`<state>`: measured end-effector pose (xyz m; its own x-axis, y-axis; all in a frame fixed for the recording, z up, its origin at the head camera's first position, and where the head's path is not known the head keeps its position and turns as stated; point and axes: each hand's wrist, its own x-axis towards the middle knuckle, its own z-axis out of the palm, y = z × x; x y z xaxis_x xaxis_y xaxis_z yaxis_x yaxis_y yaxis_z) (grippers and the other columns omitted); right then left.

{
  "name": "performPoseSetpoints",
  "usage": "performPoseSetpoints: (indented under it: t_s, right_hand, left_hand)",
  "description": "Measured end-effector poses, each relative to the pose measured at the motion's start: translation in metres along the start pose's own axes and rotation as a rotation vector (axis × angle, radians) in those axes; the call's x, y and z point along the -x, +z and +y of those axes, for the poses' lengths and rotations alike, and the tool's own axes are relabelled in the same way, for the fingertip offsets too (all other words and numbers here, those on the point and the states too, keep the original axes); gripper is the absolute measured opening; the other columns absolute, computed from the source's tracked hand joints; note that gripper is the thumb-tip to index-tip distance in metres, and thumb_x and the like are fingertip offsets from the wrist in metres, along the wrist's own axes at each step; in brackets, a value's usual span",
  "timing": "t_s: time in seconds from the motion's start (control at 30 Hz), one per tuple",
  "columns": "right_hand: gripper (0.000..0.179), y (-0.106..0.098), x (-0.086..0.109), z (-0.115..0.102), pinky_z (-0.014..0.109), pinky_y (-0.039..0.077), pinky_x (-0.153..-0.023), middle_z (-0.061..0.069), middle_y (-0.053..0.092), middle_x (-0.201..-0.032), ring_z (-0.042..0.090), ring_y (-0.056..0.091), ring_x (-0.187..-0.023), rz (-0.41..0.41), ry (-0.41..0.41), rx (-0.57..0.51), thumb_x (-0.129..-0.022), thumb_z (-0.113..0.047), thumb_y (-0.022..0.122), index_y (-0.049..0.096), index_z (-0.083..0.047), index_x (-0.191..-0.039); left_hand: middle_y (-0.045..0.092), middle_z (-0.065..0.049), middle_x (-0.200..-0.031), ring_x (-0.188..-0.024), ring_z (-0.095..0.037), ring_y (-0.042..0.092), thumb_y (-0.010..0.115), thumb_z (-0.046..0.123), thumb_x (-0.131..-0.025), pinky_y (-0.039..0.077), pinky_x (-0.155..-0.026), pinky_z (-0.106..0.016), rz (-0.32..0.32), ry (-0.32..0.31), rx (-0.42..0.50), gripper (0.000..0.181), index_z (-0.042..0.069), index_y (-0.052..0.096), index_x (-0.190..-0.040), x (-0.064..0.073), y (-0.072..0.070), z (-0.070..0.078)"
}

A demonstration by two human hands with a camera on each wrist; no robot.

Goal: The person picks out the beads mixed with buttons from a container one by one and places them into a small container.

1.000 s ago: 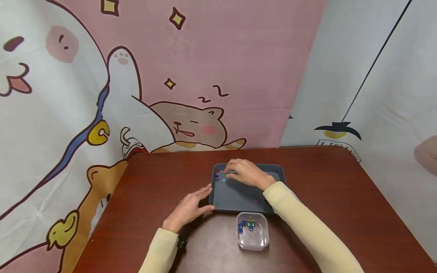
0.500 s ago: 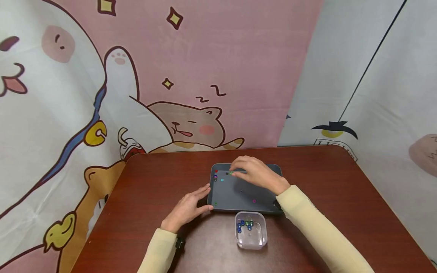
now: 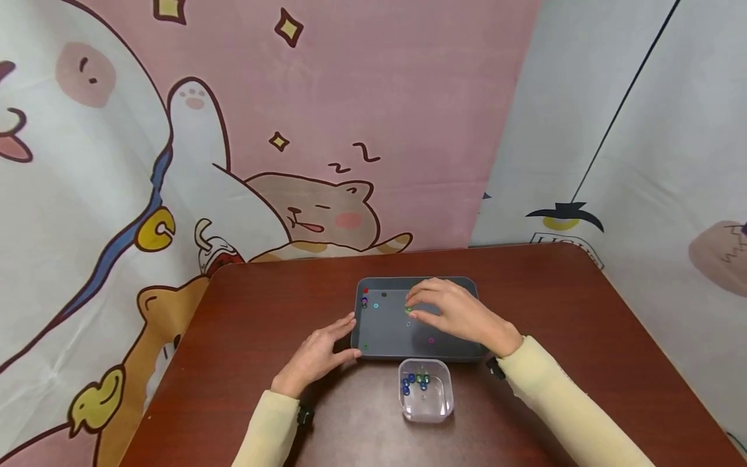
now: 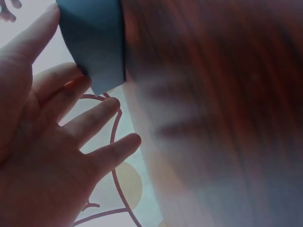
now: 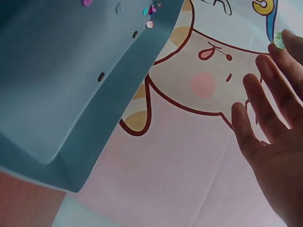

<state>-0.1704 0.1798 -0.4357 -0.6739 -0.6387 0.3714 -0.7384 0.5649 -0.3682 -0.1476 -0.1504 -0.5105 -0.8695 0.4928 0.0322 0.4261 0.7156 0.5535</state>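
My right hand [image 3: 461,312] pinches a small green glass marble [image 5: 279,40] between thumb and forefinger, just above the grey tray [image 3: 391,331]. The other right-hand fingers are spread in the right wrist view. My left hand [image 3: 315,355] has its fingers fairly straight, with fingertips and thumb touching the tray's left side; the left wrist view has its thumb and fingers at the tray wall [image 4: 94,42]. A clear square plastic box [image 3: 432,412] stands just in front of the tray, holding several blue and green marbles [image 3: 411,378].
Small coloured button-like pieces lie scattered in the tray: a red one [image 3: 366,290], a cyan ring [image 3: 376,305], a magenta ring [image 3: 431,340] and a green one [image 3: 366,346], among others. A brown wooden table [image 3: 262,292] carries everything. Behind hangs a printed cloth [image 3: 408,130].
My right hand has drawn back from the tray's far left toward its middle, rightward and nearer, bringing the green marble along. The left hand has stayed at the tray's edge.
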Motion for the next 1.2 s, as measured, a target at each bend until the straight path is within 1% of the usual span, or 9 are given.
performPoseSetpoints:
  t_s: [0.13,0.3,0.4,0.53,0.67,0.83,0.9,1.0,1.2]
  right_hand:
    - [0.017,0.002,0.013,-0.005,0.042,0.054,-0.098,-0.005,0.070,-0.119,0.015,0.065,-0.115,0.021,-0.035,0.013,-0.093,-0.025,0.080,0.079,-0.019,-0.109]
    - [0.017,0.007,0.030,-0.012,0.044,0.054,-0.098,-0.005,0.071,-0.118,0.016,0.065,-0.115,0.041,-0.076,0.003,-0.092,-0.026,0.081,0.079,-0.020,-0.108]
    - [0.016,0.011,0.039,-0.015,0.042,0.054,-0.096,-0.006,0.071,-0.116,0.014,0.066,-0.112,0.060,-0.102,-0.006,-0.092,-0.025,0.082,0.078,-0.021,-0.106]
    - [0.015,0.018,0.049,-0.020,0.040,0.054,-0.095,-0.009,0.070,-0.115,0.012,0.065,-0.111,0.079,-0.126,-0.010,-0.092,-0.025,0.082,0.077,-0.022,-0.105]
    - [0.013,0.023,0.059,-0.025,0.039,0.054,-0.093,-0.011,0.070,-0.115,0.011,0.064,-0.111,0.076,-0.145,-0.029,-0.094,-0.026,0.080,0.077,-0.022,-0.106]
    - [0.013,0.029,0.068,-0.031,0.039,0.055,-0.092,-0.009,0.070,-0.116,0.010,0.064,-0.111,0.059,-0.182,-0.045,-0.096,-0.027,0.077,0.077,-0.020,-0.108]
    - [0.015,0.031,0.070,-0.032,0.039,0.055,-0.092,-0.009,0.070,-0.116,0.010,0.064,-0.112,0.056,-0.200,-0.044,-0.095,-0.025,0.078,0.077,-0.019,-0.109]
    - [0.019,0.033,0.072,-0.033,0.038,0.054,-0.093,-0.009,0.070,-0.116,0.011,0.064,-0.113,0.057,-0.223,-0.039,-0.091,-0.021,0.082,0.077,-0.019,-0.109]
    - [0.021,0.037,0.076,-0.035,0.040,0.054,-0.094,-0.010,0.070,-0.116,0.011,0.064,-0.114,0.064,-0.256,-0.012,-0.088,-0.021,0.085,0.078,-0.020,-0.107]
  left_hand:
    - [0.041,-0.001,-0.163,-0.144,-0.029,0.047,0.076,0.041,-0.095,0.043,-0.111,-0.056,-0.003,-0.007,-0.018,0.072,0.007,0.051,-0.153,0.000,0.000,-0.001]
    - [0.040,-0.004,-0.164,-0.151,-0.032,0.037,0.074,0.043,-0.096,0.034,-0.115,-0.063,-0.028,-0.010,-0.040,0.072,0.006,0.050,-0.154,0.003,0.003,-0.001]
    - [0.038,-0.006,-0.165,-0.153,-0.032,0.033,0.073,0.042,-0.097,0.032,-0.116,-0.064,-0.031,-0.001,-0.048,0.073,0.005,0.048,-0.155,0.004,0.004,0.000]
    - [0.030,-0.003,-0.169,-0.154,-0.028,0.029,0.072,0.046,-0.097,0.031,-0.118,-0.060,-0.034,-0.031,-0.056,0.080,0.008,0.041,-0.160,0.005,0.007,0.002]
    - [0.019,-0.004,-0.172,-0.155,-0.029,0.027,0.071,0.051,-0.096,0.031,-0.119,-0.058,-0.036,-0.060,-0.044,0.091,0.010,0.029,-0.164,0.004,0.009,0.004]
    - [0.010,-0.008,-0.174,-0.155,-0.031,0.027,0.070,0.053,-0.096,0.032,-0.119,-0.056,-0.016,-0.060,-0.040,0.097,0.007,0.022,-0.166,-0.002,0.007,0.006]
    - [0.009,-0.008,-0.174,-0.155,-0.030,0.026,0.070,0.053,-0.096,0.031,-0.119,-0.055,-0.020,-0.056,-0.047,0.097,0.006,0.020,-0.166,-0.005,0.005,0.006]
    - [0.011,-0.008,-0.174,-0.156,-0.028,0.025,0.068,0.054,-0.097,0.030,-0.120,-0.054,-0.047,-0.045,-0.063,0.097,0.005,0.021,-0.165,-0.008,0.003,0.005]
    - [0.015,-0.005,-0.173,-0.157,-0.025,0.022,0.064,0.057,-0.099,0.029,-0.121,-0.052,-0.101,-0.037,-0.074,0.093,0.006,0.023,-0.165,-0.010,0.003,0.003]
